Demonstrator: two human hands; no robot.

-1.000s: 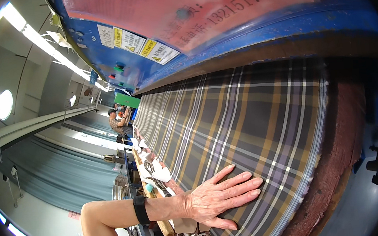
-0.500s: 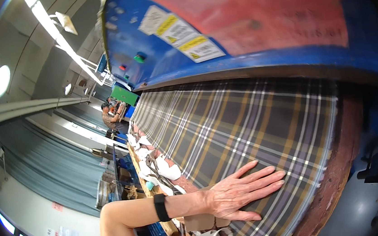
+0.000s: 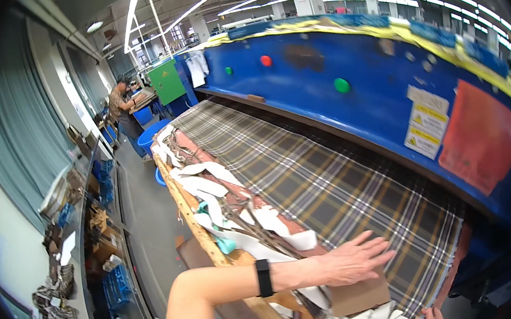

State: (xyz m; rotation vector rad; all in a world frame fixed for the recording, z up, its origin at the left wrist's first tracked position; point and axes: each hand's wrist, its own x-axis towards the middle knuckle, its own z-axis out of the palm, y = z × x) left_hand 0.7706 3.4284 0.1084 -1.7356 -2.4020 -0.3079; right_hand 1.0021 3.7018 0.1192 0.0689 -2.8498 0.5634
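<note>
My left hand [image 3: 353, 263], fingers wide, should press the cloth [image 3: 338, 182] evenly. I can't tell if my right hand [image 3: 429, 318] grips.

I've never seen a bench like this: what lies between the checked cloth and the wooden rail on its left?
In the head view, white scraps, dark strips and a teal piece lie between the checked cloth and the wooden rail.

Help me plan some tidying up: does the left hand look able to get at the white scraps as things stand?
Probably yes: the left hand looks spread and empty, the white scraps lie close by, beside the plaid cloth, and nothing seems to block the nearest ones.
</note>
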